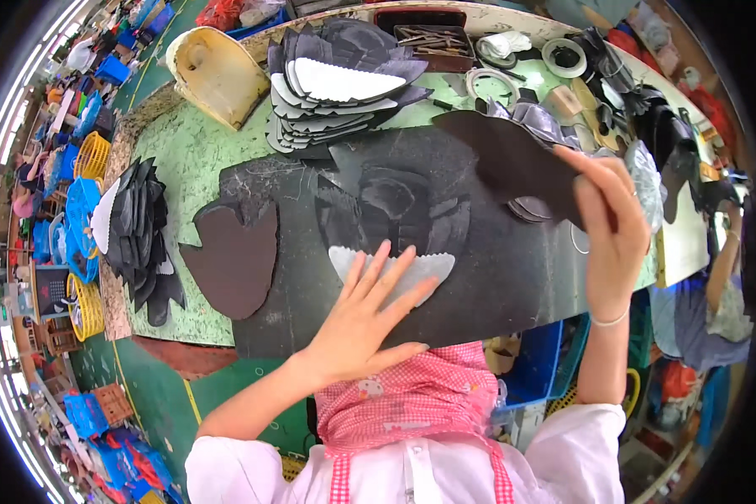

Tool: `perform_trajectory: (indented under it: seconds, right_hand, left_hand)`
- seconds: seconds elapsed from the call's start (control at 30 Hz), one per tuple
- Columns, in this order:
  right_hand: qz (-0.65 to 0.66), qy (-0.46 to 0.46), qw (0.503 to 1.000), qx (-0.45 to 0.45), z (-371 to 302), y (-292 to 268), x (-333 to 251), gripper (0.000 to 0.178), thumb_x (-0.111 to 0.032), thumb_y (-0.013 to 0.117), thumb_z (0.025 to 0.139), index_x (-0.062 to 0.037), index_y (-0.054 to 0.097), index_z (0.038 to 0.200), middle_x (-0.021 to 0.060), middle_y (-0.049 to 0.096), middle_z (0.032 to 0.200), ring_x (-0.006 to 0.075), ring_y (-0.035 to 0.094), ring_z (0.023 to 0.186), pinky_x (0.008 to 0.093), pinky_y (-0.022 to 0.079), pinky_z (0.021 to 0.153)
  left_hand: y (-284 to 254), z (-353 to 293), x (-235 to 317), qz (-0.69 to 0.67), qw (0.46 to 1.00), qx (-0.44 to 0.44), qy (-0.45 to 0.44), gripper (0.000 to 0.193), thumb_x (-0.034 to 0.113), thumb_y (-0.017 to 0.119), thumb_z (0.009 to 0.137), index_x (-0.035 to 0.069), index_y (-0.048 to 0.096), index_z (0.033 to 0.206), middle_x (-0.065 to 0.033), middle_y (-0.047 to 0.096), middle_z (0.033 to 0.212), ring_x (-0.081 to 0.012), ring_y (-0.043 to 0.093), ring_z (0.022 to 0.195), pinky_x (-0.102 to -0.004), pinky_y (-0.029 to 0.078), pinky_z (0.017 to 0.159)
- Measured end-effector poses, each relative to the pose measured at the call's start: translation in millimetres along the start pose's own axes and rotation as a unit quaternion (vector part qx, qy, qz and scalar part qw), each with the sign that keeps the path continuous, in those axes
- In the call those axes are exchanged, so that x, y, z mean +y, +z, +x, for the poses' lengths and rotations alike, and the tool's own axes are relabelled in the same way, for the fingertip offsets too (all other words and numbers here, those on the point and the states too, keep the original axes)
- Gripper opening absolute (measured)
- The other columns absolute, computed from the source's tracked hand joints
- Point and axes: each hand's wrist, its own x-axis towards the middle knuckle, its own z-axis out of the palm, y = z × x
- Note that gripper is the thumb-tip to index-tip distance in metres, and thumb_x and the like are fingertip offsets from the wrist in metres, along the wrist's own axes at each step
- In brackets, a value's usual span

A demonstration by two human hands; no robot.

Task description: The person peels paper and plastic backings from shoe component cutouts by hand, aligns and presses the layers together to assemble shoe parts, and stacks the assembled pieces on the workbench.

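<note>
My left hand [364, 309] lies flat with its fingers spread on a pale grey strip with a zigzag edge [435, 267]. That strip is the near end of a black cut shoe-upper piece [393, 200], which rests on a dark work mat [496, 277]. Raised at the right, my right hand [615, 206] grips a dark brown, leather-like cut panel [521, 160] by its near end, fingers and thumb closed on it. The panel is slightly blurred and hangs above the mat. Another brown cut piece [233, 262] with a notched top lies left of the mat.
Stacks of black and white cut pieces stand at the back [344, 84] and far left [139, 231]. Behind are a cream curved shell [218, 71], a box of metal tools [433, 42] and tape rolls [564, 57]. Another person's arm [722, 260] shows at far right.
</note>
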Motion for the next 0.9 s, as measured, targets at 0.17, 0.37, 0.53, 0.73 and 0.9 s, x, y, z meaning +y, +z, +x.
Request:
perform_trajectory:
  seconds: [0.17, 0.37, 0.53, 0.73, 0.9]
  right_hand:
    - [0.071, -0.012, 0.989, -0.126, -46, 53, -3, 0.015, -0.002, 0.083, 0.077, -0.006, 0.074, 0.088, 0.0045, 0.07, 0.086, 0.0137, 0.067, 0.071, 0.0261, 0.053, 0.066]
    - [0.181, 0.152, 0.956, -0.173, -80, 60, -2, 0.013, -0.004, 0.074, 0.088, -0.003, 0.076, 0.101, 0.0082, 0.073, 0.094, 0.0154, 0.068, 0.084, 0.0286, 0.054, 0.075]
    - [0.197, 0.128, 0.952, -0.197, -95, 53, 0, 0.025, -0.002, 0.067, 0.093, -0.0061, 0.075, 0.116, 0.0104, 0.069, 0.105, 0.0185, 0.068, 0.093, 0.0289, 0.053, 0.083]
    - [0.196, 0.163, 0.944, -0.209, -100, 46, -3, 0.024, 0.0, 0.069, 0.091, -0.0025, 0.075, 0.114, 0.0117, 0.074, 0.099, 0.0164, 0.071, 0.086, 0.0268, 0.056, 0.078]
    - [0.147, 0.17, 0.956, -0.187, -101, 48, -15, 0.017, 0.0, 0.07, 0.089, 0.0008, 0.074, 0.106, 0.01, 0.076, 0.095, 0.0146, 0.072, 0.081, 0.0244, 0.057, 0.077]
  left_hand:
    - [3, 11, 10, -0.206, 0.977, 0.053, -0.006, 0.027, 0.026, 0.055, 0.102, 0.001, 0.064, 0.1, -0.0103, 0.063, 0.104, -0.0281, 0.061, 0.104, -0.0398, 0.049, 0.092]
    - [21, 17, 23, -0.432, 0.885, 0.074, -0.156, 0.027, 0.021, 0.049, 0.106, -0.002, 0.061, 0.097, -0.0109, 0.061, 0.085, -0.0221, 0.062, 0.076, -0.0346, 0.05, 0.073]
    - [15, 14, 28, -0.478, 0.854, 0.045, -0.198, 0.027, 0.019, 0.048, 0.106, -0.003, 0.06, 0.097, -0.0114, 0.059, 0.087, -0.0204, 0.062, 0.076, -0.0322, 0.05, 0.069]
    - [19, 6, 30, -0.464, 0.865, 0.022, -0.188, 0.027, 0.018, 0.045, 0.107, -0.004, 0.059, 0.099, -0.0104, 0.058, 0.09, -0.0185, 0.063, 0.078, -0.0315, 0.053, 0.07]
    - [22, 9, 38, -0.299, 0.94, 0.019, -0.163, 0.029, 0.019, 0.043, 0.107, -0.005, 0.058, 0.102, -0.0087, 0.058, 0.093, -0.0157, 0.064, 0.083, -0.0297, 0.055, 0.072]
